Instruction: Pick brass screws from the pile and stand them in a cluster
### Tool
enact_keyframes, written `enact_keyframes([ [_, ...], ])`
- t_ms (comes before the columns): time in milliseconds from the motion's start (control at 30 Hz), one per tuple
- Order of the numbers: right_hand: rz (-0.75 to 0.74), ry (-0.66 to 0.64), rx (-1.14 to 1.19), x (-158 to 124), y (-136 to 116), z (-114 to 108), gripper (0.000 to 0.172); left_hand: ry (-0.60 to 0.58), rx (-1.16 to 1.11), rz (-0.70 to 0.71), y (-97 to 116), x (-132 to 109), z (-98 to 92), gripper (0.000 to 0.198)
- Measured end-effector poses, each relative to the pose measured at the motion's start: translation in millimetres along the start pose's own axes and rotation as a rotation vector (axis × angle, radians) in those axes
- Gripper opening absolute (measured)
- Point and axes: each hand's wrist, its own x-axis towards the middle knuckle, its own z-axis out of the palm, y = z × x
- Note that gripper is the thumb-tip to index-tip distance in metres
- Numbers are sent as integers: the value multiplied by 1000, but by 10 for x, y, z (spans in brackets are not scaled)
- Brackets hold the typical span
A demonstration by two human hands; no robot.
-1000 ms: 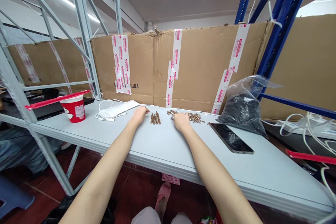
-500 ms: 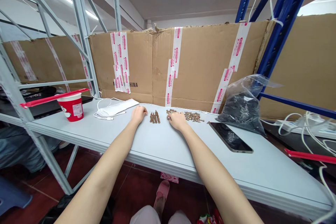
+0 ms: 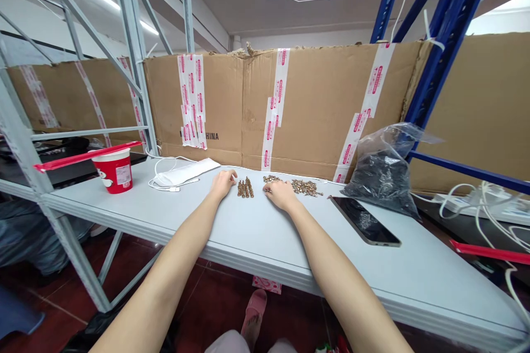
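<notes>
Small brass-coloured metal pieces (image 3: 245, 188) stand in several short rows at the middle of the table. Just left of these rows rests my left hand (image 3: 224, 183), its fingers curled; anything inside them is hidden. On the other side my right hand (image 3: 280, 193) has its fingertips pinched together low over the table. What it pinches is too small to make out. A loose heap of similar brass-coloured pieces (image 3: 307, 187) spreads behind and to the right of my right hand, which covers part of it.
A phone (image 3: 366, 220) and a clear bag of black items (image 3: 381, 176) lie to the right. A red cup (image 3: 114, 172) and a white power strip (image 3: 186, 170) with cable sit left. A cardboard wall (image 3: 223, 94) closes the back of the table (image 3: 265, 231).
The view has tilted up slightly, so everything sits a little lower. My left hand has shifted slightly towards the rows; my right hand stays beside the heap, fingers still pinched.
</notes>
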Motion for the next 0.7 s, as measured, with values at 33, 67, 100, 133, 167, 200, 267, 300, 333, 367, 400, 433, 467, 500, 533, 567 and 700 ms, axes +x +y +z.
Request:
enact_keyframes([
  [33,-3,-7,-1,-2,-1,-4,27,1,4,5,0,-2,-4,21],
  [67,-4,-11,-1,-3,-2,-8,26,-1,11,7,-2,-2,-6,20],
  [100,-3,-9,1,-4,-2,-11,26,-9,22,3,-5,-1,-7,17],
  [133,-2,-7,4,-4,-2,-13,26,-18,34,-5,-9,2,-7,15],
  [167,-2,-5,8,-3,1,-14,25,-25,44,-12,-13,6,-6,14],
  [200,-3,-2,13,-1,4,-14,25,-31,53,-16,-18,10,-5,14],
  [267,-4,-4,30,6,13,-10,27,-32,65,-17,-29,17,0,15],
  [300,-5,-9,40,10,19,-8,28,-28,69,-11,-34,19,3,16],
  [333,-6,-15,51,14,24,-6,30,-25,71,-6,-39,21,6,16],
  [367,-8,-19,62,17,28,-4,31,-24,71,-1,-43,22,8,17],
  [400,-9,-23,73,18,32,-3,32,-24,69,1,-46,23,11,17],
  [433,-10,-25,82,19,34,-4,33,-24,68,1,-49,23,12,17],
  [467,-12,-24,91,18,35,-5,32,-25,66,0,-51,24,13,17],
  [500,-15,-22,98,16,34,-7,32,-26,67,-3,-53,24,13,17],
  [533,-16,-20,103,14,33,-9,32,-26,72,-2,-55,23,13,17],
  [567,-17,-18,108,13,31,-11,32,-25,80,3,-57,23,12,18],
  [700,-12,-20,132,16,31,-12,31,-27,119,22,-62,14,10,19],
])
